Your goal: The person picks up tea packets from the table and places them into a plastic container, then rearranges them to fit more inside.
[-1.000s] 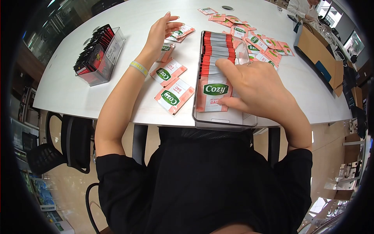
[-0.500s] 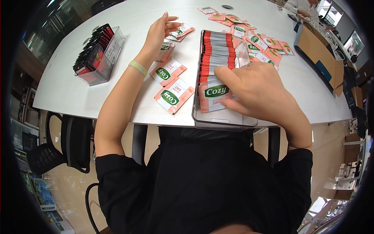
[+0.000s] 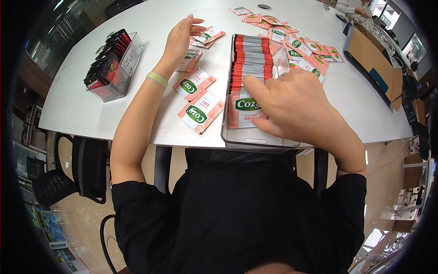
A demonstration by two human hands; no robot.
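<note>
A clear plastic tray (image 3: 248, 145) stands at the table's front edge, holding a long row of tightly packed tea sachets (image 3: 252, 52) with red and silver edges. My right hand (image 3: 296, 102) reaches into it from the right, thumb and fingers closed on the front Cozy tea sachet (image 3: 239, 118), whose label faces me. My left hand (image 3: 179, 40) hovers further back, fingers stretched out and nothing visibly held. Beside and below that hand lie loose Cozy sachets (image 3: 200, 112) in pink, white and green. Part of the tray's right side is hidden behind my right hand.
More pink sachets (image 3: 299, 48) lie scattered behind and right of the tray. To the left stands another clear box (image 3: 130, 61) filled with dark sachets. An open cardboard box (image 3: 374, 64) with cables is at the right edge. Another person (image 3: 353, 8) sits at the far right.
My right hand and the front sachet have shifted slightly left and back in the tray. My left hand stays raised, a little further left. The whole view has shifted slightly.
</note>
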